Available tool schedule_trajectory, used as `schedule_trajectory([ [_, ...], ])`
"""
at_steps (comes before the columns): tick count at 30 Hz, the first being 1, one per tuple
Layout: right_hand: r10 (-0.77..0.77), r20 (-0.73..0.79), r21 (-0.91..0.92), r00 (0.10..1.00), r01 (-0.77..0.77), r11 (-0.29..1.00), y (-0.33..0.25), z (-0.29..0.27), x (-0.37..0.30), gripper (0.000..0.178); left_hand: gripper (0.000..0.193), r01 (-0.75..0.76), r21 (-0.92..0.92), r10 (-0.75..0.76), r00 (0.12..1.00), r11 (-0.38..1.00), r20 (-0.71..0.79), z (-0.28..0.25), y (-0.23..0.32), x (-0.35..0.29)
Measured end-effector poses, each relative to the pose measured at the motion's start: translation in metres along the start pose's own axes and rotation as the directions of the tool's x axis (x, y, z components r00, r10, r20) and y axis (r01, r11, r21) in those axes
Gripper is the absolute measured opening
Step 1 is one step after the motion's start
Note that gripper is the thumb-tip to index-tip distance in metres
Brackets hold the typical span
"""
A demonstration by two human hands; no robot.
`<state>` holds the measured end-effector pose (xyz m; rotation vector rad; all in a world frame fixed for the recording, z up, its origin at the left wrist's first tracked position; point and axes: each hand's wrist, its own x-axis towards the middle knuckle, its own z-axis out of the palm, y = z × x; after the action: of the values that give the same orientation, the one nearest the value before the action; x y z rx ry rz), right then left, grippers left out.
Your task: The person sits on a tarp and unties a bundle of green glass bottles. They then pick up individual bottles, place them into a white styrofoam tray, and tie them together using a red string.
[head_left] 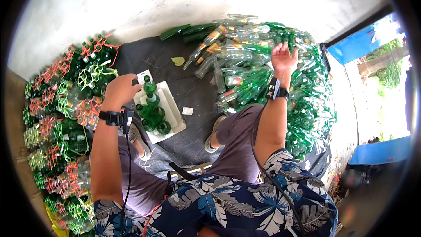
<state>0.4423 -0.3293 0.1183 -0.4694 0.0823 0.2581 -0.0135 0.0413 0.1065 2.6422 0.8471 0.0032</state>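
Past the shirt at six o'clock, the right hand spreads empty over the bottle pile at two, a likely reach calling for a grasp, while the left hand curls, hold unclear, beside green bottles in the tray at nine.

Grn btls, grouped in wht tray, pose unclr
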Motion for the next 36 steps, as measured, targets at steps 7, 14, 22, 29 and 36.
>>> schedule_trajectory([
  [7,-0.038,-0.113,-0.007,0.993,0.038,0.999,-0.069,-0.067,-0.028,0.052,0.038,-0.032,-0.071,0.03,0.999,0.997,-0.03,-0.008,0.004,0.005],
  [14,0.031,-0.301,-0.199,0.953,-0.095,0.975,-0.08,-0.16,-0.044,0.028,0.039,-0.049,-0.143,0.043,0.998,0.989,-0.049,-0.009,0.001,0.002],
  [22,0.204,-0.534,-0.222,0.82,-0.369,0.903,-0.03,-0.252,-0.037,0.019,0.039,0.057,-0.176,-0.061,0.998,0.983,-0.017,-0.019,-0.003,-0.001],
  [29,0.263,-0.484,-0.327,0.835,-0.451,0.83,0.01,-0.224,0.019,0.02,0.038,0.102,-0.179,-0.105,0.994,0.979,-0.008,-0.023,-0.004,0.003],
  [36,0.228,-0.449,-0.395,0.864,-0.42,0.817,0.048,-0.204,0.113,0.025,0.038,0.165,-0.163,-0.165,0.986,0.973,0.008,-0.03,0.003,0.01],
])
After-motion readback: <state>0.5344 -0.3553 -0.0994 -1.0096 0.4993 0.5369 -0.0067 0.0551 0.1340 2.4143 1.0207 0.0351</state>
